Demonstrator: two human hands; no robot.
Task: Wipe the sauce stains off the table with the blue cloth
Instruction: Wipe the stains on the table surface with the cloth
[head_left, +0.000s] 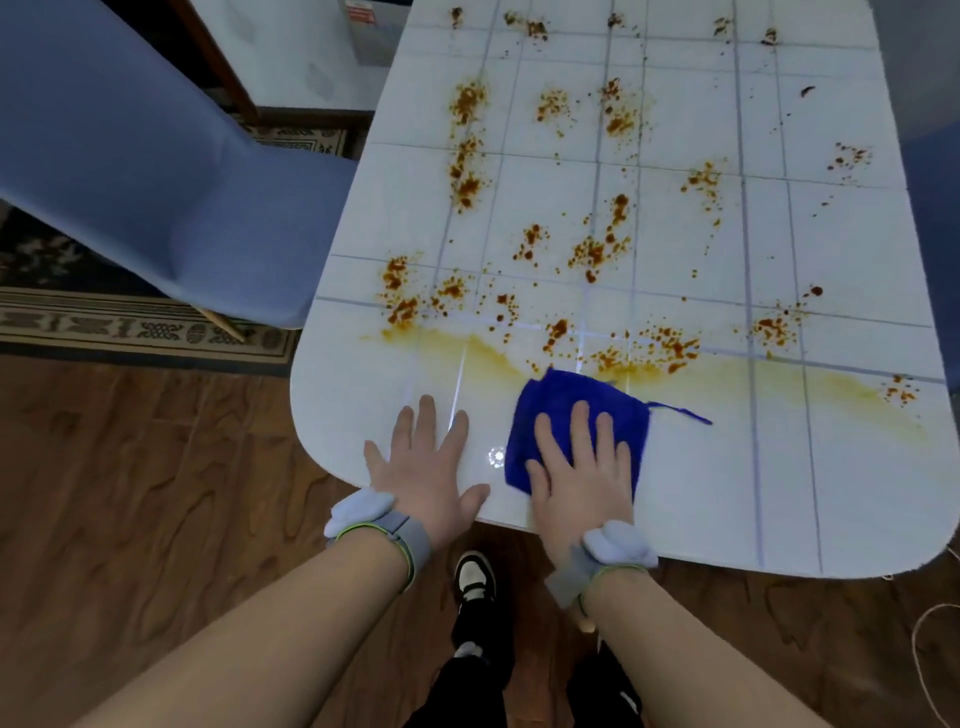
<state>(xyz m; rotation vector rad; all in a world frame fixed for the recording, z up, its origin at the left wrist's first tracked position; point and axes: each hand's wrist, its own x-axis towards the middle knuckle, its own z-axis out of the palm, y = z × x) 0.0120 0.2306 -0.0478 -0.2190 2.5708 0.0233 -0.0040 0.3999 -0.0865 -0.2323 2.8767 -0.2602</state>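
Fingers (581, 428) straight, slightly apart: right hand (579, 478) presses the blue cloth (566, 400), hiding perhaps half; left hand (426, 467) lies spread flat on the table (779, 493), far end cut off.

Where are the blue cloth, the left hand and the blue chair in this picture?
blue cloth (563, 392): head view, on its uncovered upper part.
left hand (431, 467): head view, on the back of the hand.
blue chair (208, 208): head view, on the middle of its blue surface.
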